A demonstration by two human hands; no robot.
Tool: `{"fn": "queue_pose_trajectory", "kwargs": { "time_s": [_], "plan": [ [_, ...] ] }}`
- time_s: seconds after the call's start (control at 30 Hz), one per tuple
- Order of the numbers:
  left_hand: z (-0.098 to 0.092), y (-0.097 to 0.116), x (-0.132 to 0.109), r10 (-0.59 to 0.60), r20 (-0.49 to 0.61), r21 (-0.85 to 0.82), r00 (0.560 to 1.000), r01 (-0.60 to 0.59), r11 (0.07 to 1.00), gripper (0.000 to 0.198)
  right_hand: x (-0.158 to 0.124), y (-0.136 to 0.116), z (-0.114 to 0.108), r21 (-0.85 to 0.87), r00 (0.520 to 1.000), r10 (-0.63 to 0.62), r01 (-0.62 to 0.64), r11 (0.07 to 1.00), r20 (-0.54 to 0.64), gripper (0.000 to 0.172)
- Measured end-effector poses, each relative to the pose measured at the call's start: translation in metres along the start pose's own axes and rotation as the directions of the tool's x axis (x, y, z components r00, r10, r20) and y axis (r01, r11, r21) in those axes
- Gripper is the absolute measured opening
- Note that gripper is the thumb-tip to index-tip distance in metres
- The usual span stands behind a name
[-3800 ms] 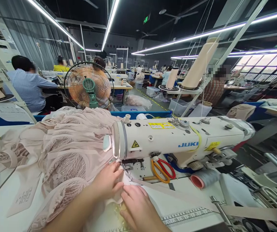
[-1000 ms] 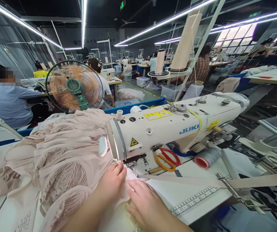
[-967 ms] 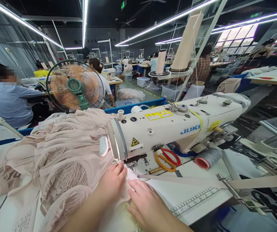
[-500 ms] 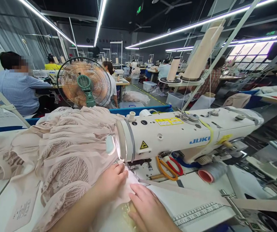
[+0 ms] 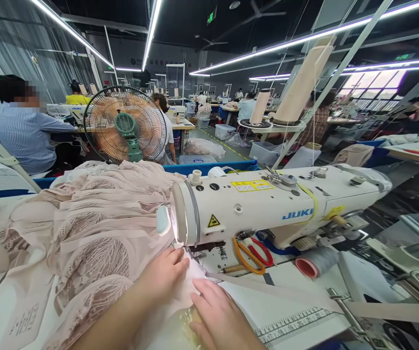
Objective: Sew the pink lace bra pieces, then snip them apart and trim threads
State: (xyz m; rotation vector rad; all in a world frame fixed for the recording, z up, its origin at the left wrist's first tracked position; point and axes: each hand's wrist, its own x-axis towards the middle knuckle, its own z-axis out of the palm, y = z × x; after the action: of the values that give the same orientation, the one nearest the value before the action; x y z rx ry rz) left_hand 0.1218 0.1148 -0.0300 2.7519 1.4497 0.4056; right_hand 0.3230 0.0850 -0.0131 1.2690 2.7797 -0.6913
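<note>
My left hand [image 5: 162, 276] presses pale beige fabric [image 5: 180, 295] close to the needle area of a white sewing machine [image 5: 258, 210], its fingers bent and held together. Lower and to the right, my right hand [image 5: 221, 313] grips the same fabric at its edge, with the fingertips on top. A yellowish translucent patch [image 5: 184, 324] shows on the work beside the right hand. The needle and presser foot are mostly hidden by the machine head and my left fingers. A beige strip [image 5: 285, 293] runs across the table from a metal guide [image 5: 348, 311] toward the machine.
Beige lace garments [image 5: 107, 209] are heaped on the left. Orange-handled scissors [image 5: 245, 256], a red-handled tool [image 5: 262, 250] and a grey thread cone [image 5: 318, 264] lie under the machine arm. A printed ruler [image 5: 300, 321] marks the table. A fan [image 5: 126, 125] and seated people are beyond.
The view has shifted slightly, so the machine and table sit a little further left. Both hands keep nearly the same places on the fabric.
</note>
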Motion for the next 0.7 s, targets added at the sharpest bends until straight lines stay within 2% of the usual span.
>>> {"fn": "queue_pose_trajectory", "kwargs": {
  "time_s": [0.17, 0.33, 0.7],
  "plan": [
    [0.001, 0.000, 0.000, 0.014, -0.047, -0.013, 0.999, -0.015, 1.000, 0.030, 0.000, 0.004, 0.006, -0.013, 0.997, -0.035, 0.035, 0.999, -0.063, 0.042],
    [0.003, -0.002, -0.001, 0.022, -0.055, 0.043, 0.998, -0.019, 0.999, 0.030, 0.000, 0.007, 0.012, -0.047, 0.990, -0.055, 0.050, 0.998, -0.133, 0.038],
    [0.000, -0.001, 0.001, 0.014, -0.017, 0.044, 1.000, -0.013, 0.999, 0.031, 0.001, 0.005, 0.007, -0.069, 0.989, -0.062, 0.053, 0.996, -0.132, 0.037]
  ]
}}
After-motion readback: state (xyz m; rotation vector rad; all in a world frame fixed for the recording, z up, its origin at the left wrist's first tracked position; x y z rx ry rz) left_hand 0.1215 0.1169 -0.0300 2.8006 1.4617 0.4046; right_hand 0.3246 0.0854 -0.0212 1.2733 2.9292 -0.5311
